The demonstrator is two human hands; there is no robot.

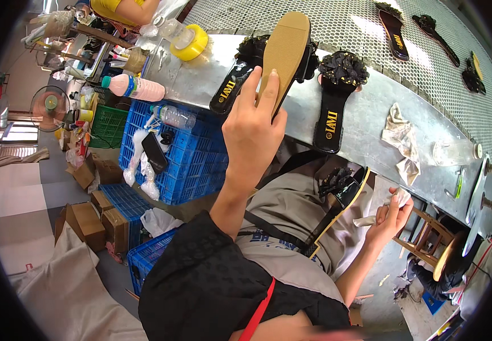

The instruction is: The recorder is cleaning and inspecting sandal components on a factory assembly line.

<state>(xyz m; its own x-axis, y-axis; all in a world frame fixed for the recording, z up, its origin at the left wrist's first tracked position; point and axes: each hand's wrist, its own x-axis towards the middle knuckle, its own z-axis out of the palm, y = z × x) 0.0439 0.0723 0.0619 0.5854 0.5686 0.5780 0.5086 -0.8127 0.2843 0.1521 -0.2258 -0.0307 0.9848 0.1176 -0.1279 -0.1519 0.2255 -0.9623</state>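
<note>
The step in hand seems to be handling and wiping slippers one by one. The left hand (254,128) pinches a black slipper with a tan textured sole (287,48), bottom up, over the left part of the silver metal surface (368,116). The right hand (389,219), fingers curled, pinches a crumpled white cloth (402,198) near the right of the lap. The next move probably calls for keeping the ruffled black flower (308,65) uncrushed while the slipper is turned or laid down.

Counted, seven slippers show: the held one, two face-up slippers (330,122) on the surface, one lap slipper (348,196), and three far slippers (395,34) on the pale perforated mesh (337,23). Cloths number two: the gripped one and a stained white rag (400,139) at right.
</note>
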